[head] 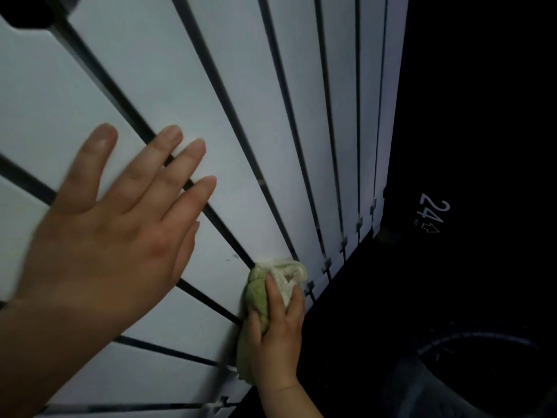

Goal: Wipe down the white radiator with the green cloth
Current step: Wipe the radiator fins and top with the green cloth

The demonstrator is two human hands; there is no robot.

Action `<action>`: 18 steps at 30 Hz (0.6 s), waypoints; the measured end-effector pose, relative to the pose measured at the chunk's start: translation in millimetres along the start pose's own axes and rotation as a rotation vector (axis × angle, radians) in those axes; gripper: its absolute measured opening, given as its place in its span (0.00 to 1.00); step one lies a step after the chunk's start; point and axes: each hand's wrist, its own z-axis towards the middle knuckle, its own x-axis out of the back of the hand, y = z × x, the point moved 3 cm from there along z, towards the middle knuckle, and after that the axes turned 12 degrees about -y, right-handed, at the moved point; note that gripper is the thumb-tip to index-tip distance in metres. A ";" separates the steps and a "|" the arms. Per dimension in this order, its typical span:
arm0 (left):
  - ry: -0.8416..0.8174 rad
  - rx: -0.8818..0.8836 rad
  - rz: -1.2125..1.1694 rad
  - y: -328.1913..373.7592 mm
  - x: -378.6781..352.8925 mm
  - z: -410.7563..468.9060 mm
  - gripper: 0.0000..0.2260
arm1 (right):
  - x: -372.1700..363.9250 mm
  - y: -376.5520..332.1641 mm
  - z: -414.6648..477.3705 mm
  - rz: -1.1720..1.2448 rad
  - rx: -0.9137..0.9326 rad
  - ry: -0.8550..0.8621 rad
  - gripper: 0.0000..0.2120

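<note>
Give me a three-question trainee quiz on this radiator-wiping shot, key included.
1. True or false: the left hand has straight, spread fingers against the white radiator.
2. The right hand grips: A) a sponge, B) the green cloth, C) nothing.
3. Fill in: the white number on the dark surface right of the radiator reads ___.

Key: 1 true; 2 B; 3 24.

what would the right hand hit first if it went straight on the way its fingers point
The way looks free: the right hand, gripping the green cloth, would probably only slide up the white radiator.
</note>
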 end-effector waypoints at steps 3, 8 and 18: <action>0.006 -0.011 -0.009 -0.3 0.1 0.1 0.17 | 15.4 -0.6 5.1 0.063 0.083 0.181 0.22; 0.005 -0.058 -0.004 -3.5 -1.4 -0.8 0.17 | 32.6 -69.5 30.1 0.070 0.257 0.278 0.26; -0.018 -0.014 -0.016 -2.4 -1.0 -2.2 0.18 | 9.7 -2.3 25.9 -0.019 0.069 0.184 0.28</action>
